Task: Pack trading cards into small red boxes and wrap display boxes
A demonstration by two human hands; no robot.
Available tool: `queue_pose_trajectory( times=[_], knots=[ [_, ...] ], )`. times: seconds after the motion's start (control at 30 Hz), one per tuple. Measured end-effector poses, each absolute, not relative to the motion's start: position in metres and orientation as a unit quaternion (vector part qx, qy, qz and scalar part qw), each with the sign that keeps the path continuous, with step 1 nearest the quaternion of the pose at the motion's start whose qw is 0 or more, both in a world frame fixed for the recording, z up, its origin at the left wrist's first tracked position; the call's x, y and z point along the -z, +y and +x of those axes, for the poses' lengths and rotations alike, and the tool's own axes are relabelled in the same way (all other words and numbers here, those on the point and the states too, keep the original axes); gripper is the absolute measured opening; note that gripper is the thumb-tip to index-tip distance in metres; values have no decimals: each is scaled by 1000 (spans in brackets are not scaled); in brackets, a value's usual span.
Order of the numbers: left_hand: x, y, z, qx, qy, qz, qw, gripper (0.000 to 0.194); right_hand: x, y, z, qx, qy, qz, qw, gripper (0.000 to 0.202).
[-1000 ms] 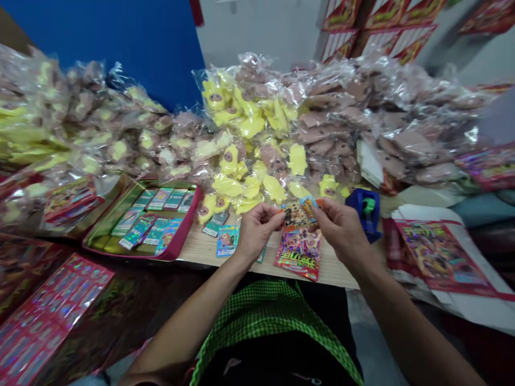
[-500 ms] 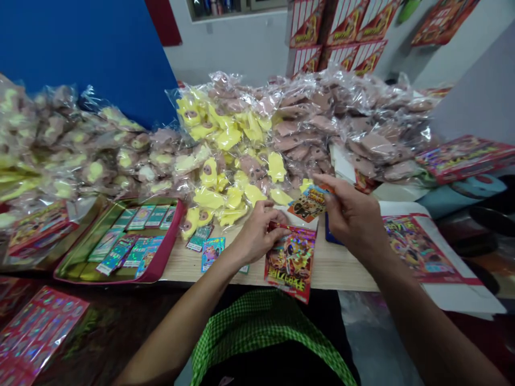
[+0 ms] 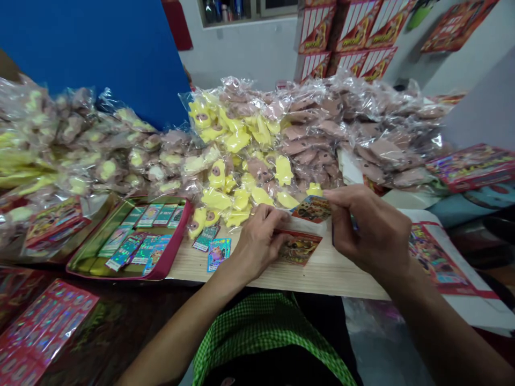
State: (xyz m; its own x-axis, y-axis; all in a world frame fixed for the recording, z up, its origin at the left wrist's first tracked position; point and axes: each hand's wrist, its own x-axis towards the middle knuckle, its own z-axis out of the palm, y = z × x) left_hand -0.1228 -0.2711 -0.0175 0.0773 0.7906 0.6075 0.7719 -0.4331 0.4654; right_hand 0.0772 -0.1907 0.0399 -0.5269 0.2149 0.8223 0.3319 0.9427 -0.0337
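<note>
My left hand [image 3: 257, 241] pinches the top edge of a shiny red foil packet [image 3: 300, 247] that lies tilted on the light wooden board [image 3: 322, 273]. My right hand [image 3: 372, 230] holds a small picture card [image 3: 313, 209] by its right edge, just above and behind the packet. Both hands are over the board's middle, close to loose yellow toy figures in clear wrappers [image 3: 241, 198].
A tray with red rim [image 3: 132, 241] holds several small cards at the left. Loose cards [image 3: 219, 252] lie beside it. Big heaps of bagged yellow and pink toys [image 3: 341, 128] fill the back. Printed red sheets [image 3: 438, 257] lie right, more [image 3: 36, 327] lower left.
The right hand pulled the small card away from the packet and up to the right. The left hand lowered the packet onto the board. The view shifted slightly.
</note>
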Motion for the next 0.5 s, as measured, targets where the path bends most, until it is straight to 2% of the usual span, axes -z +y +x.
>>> queue_pose_trajectory(
  times=[0.1,0.2,0.3,0.43,0.5],
  knots=[
    [18,-273,-125,-372,540,755,2,32,-39,-189,79,34,-888,-149,433,32],
    [18,-276,-127,-334,552,764,16,26,-40,-189,81,-21,-897,-151,416,29],
    [18,-278,-125,-365,540,756,49,16,-47,-189,85,-63,-895,-167,409,27],
    [18,-280,-120,-392,524,754,67,15,-55,-190,88,-23,-888,-169,426,28],
    [18,-282,-117,-398,523,751,71,16,-54,-193,84,0,-905,-140,403,27]
  ],
)
